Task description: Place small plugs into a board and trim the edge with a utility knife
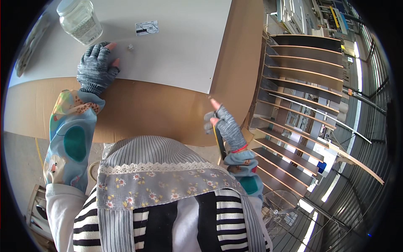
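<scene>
My left hand (96,67), in a grey fingerless knit glove, rests on a white panel (180,46) with its thumb apart from the fingers. Just beyond it stands a clear jar (82,27) with a white lid, partly filled with small pale pieces. A small whitish bit (130,47) lies to the right of that hand, below a printed white card (147,27). Off the panel's near right corner, my right hand (226,126) is closed around a slim black-and-yellow object (219,143). Its index finger points forward; the glove hides much of the object, whose kind I cannot make out.
Brown cardboard (163,109) lies under the panel and sticks out at its near and right sides. A clear plastic-wrapped bundle (31,48) is at the far left. To the right is a rack of stacked boards (306,63), with a floor fan (277,212) nearer me.
</scene>
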The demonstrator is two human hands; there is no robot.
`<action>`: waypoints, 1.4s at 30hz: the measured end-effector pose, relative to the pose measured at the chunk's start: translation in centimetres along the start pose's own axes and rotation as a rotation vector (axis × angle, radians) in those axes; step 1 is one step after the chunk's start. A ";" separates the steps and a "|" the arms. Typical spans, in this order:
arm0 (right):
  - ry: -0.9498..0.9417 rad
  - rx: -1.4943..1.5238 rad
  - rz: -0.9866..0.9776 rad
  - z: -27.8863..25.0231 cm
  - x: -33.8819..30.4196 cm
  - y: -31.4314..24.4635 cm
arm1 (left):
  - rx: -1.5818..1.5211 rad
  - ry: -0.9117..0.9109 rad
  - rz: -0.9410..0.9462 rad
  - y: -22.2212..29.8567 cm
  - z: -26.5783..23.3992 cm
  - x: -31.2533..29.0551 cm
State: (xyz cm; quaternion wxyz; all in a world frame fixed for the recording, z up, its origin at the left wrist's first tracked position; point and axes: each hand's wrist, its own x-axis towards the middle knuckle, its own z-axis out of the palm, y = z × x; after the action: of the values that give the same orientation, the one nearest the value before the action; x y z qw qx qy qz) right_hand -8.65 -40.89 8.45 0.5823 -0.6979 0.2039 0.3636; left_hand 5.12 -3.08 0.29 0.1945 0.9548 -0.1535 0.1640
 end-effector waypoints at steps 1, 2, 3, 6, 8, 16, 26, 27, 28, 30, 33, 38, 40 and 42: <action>0.127 0.059 -0.094 0.6 0.2 0.5 | -0.001 0.001 0.001 0.1 -0.1 0.1; 0.254 0.119 -0.189 1.1 0.5 1.1 | 0.001 -0.002 0.003 0.0 -0.1 0.0; 0.305 -0.013 -0.309 1.7 0.8 1.8 | -0.013 0.006 0.020 0.0 0.1 0.2; 0.382 0.131 -0.347 3.8 2.0 3.3 | -0.019 0.004 0.026 0.3 0.2 0.0; 0.453 0.062 -0.298 5.0 2.9 3.5 | -0.011 -0.002 0.015 0.1 -0.1 -0.1; 0.661 0.115 -0.366 8.1 3.5 3.4 | 0.000 0.024 0.085 0.4 -0.5 0.2; 0.835 0.584 -0.360 12.1 5.7 1.8 | -0.059 -0.008 0.191 1.3 -1.3 0.5; 0.868 0.603 -0.360 12.4 5.9 1.8 | -0.077 -0.015 0.224 1.4 -0.9 0.3; 0.853 0.673 -0.347 12.6 6.2 1.5 | -0.080 -0.022 0.248 1.4 -1.0 0.3; 0.855 0.750 -0.341 12.9 6.5 1.2 | -0.095 -0.027 0.288 1.4 -1.2 0.3; 0.961 0.711 -0.334 12.8 7.1 1.5 | -0.137 -0.059 0.337 1.5 -1.6 0.4; 1.030 0.506 -0.154 13.0 7.4 0.7 | -0.182 -0.058 0.374 1.0 -1.6 0.2; 1.000 0.546 -0.116 12.9 7.4 -0.1 | -0.204 -0.058 0.382 0.8 -1.6 0.3; 0.968 0.582 -0.078 12.6 7.5 0.1 | -0.211 -0.070 0.381 0.8 -1.6 0.2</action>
State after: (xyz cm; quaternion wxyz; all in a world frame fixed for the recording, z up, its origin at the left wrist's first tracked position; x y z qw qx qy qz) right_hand -7.27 -27.75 2.06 0.6038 -0.6028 0.5135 -0.0912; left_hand 4.56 -3.17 2.01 0.2533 0.8880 -0.3541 0.1477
